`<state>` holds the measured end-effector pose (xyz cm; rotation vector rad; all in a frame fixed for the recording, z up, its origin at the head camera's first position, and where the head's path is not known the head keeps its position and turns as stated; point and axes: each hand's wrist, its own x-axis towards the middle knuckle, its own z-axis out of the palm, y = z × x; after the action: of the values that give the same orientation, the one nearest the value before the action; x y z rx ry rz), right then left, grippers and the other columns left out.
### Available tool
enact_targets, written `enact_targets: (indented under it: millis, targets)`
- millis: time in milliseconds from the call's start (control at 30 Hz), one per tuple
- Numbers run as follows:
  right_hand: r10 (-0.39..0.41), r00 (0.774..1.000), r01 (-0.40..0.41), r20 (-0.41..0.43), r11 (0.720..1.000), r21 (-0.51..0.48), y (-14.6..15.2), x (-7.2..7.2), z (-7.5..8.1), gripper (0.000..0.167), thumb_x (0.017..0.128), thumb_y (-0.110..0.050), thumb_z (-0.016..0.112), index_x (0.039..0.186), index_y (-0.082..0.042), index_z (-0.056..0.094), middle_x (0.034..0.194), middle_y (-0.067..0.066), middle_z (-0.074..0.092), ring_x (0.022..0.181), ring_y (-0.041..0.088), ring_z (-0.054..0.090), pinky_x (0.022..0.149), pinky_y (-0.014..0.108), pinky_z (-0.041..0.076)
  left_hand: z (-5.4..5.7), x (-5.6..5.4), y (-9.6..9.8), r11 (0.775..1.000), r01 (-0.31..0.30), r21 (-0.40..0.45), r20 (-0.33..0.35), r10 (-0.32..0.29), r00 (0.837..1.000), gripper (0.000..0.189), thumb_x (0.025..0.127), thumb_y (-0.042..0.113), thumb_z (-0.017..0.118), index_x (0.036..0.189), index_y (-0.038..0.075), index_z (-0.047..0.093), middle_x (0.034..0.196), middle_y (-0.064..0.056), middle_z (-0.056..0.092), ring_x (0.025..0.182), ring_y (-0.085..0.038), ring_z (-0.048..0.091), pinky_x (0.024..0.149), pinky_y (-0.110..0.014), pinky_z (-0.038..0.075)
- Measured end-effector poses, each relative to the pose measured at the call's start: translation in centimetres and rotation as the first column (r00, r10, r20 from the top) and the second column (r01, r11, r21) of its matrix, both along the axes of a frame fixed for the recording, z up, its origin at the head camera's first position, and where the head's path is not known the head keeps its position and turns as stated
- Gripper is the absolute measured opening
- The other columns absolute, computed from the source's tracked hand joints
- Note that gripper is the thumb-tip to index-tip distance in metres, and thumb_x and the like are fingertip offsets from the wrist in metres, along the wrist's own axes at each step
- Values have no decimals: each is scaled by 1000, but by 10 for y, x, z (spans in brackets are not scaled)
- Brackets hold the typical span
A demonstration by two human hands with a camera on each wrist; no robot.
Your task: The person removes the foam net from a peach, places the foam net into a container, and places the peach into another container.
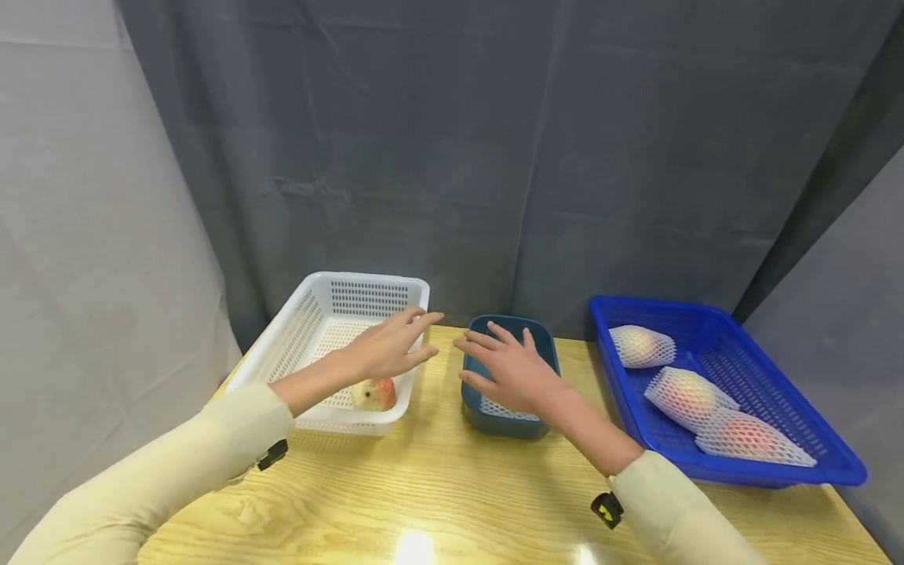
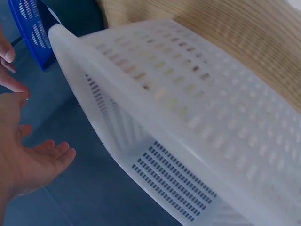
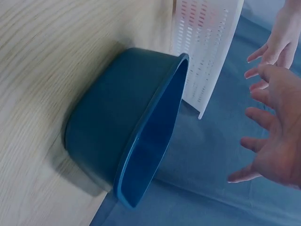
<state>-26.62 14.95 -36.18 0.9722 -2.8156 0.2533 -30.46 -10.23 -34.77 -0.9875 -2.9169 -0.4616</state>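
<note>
My left hand [image 1: 387, 345] hovers over the right side of a white basket [image 1: 282, 345], fingers spread and holding nothing. Below it a red and pale yellow peach [image 1: 374, 394] lies in the basket's near right corner. My right hand [image 1: 512, 373] is above a dark teal bin [image 1: 504, 428], its fingers also spread with nothing in them. White foam netting [image 1: 504, 410] shows at the bottom of the bin, partly hidden by the hand. In the right wrist view the right hand [image 3: 277, 127] is beyond the bin's rim [image 3: 155, 113].
At the right stands a blue basket [image 1: 734, 471] with several peaches in white foam nets, among them a netted peach [image 1: 643, 347] at the back. All three containers stand on a wooden table [image 1: 395, 494]. A grey curtain [image 1: 452, 157] hangs behind.
</note>
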Motion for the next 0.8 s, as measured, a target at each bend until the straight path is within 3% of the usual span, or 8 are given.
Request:
enact_targets:
  millis: [267,567,800]
  targets:
    - [-51,997,51,60,999,2,30,0,0,47,101,-43,56,143,-20,56,156,9,39,144,44,24,101,80,15,-3,6,24,998,57,9,-28,-57,998,61,103,39,55,156,17,35,150,-13,40,125,-30,51,87,-43,53]
    - [-101,994,100,35,995,30,68,2,1,50,101,-47,54,142,-19,57,153,11,43,141,48,29,99,83,12,1,14,47,996,74,49,56,-77,996,62,103,43,53,157,22,32,153,-10,37,128,-28,50,90,-45,52]
    - [-156,986,154,53,988,28,88,5,1,48,102,-45,55,141,-19,58,152,12,44,141,47,29,98,84,12,-7,16,66,995,93,36,90,-96,991,62,103,46,50,158,26,28,156,-9,33,132,-26,46,89,-43,53]
